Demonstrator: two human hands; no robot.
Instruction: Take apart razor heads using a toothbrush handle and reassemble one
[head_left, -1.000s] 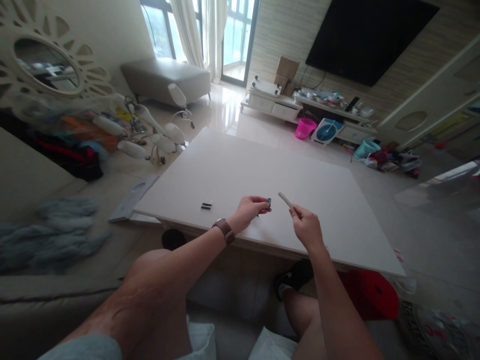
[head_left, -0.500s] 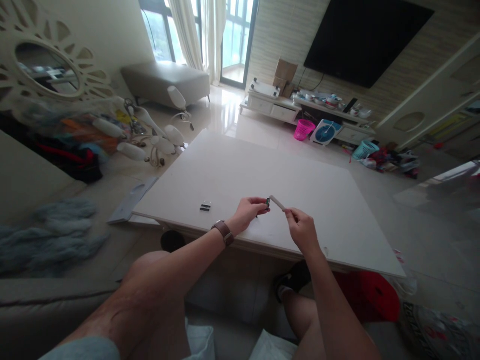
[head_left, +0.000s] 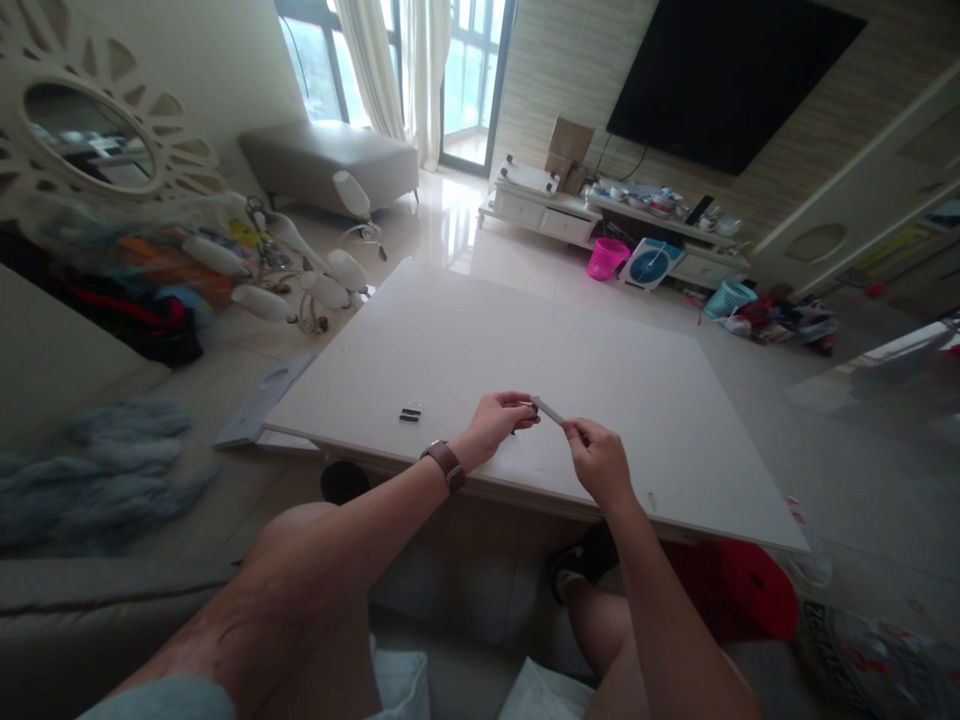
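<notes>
My left hand, with a brown watch on its wrist, is pinched shut on a small dark part whose shape I cannot make out, held just above the white table. My right hand is closed around a thin pale stick. The stick's far tip meets the fingertips of the left hand and covers the small part. Both hands hover over the near edge of the table.
Two small dark pieces lie on the table left of my hands. A chandelier and a grey panel lie on the floor at left. A red stool stands under the table's right corner. My bare knees fill the foreground.
My right hand has moved left, bringing the stick's tip from a gap away up against the small part in my left fingers. The left hand has stayed nearly still.
</notes>
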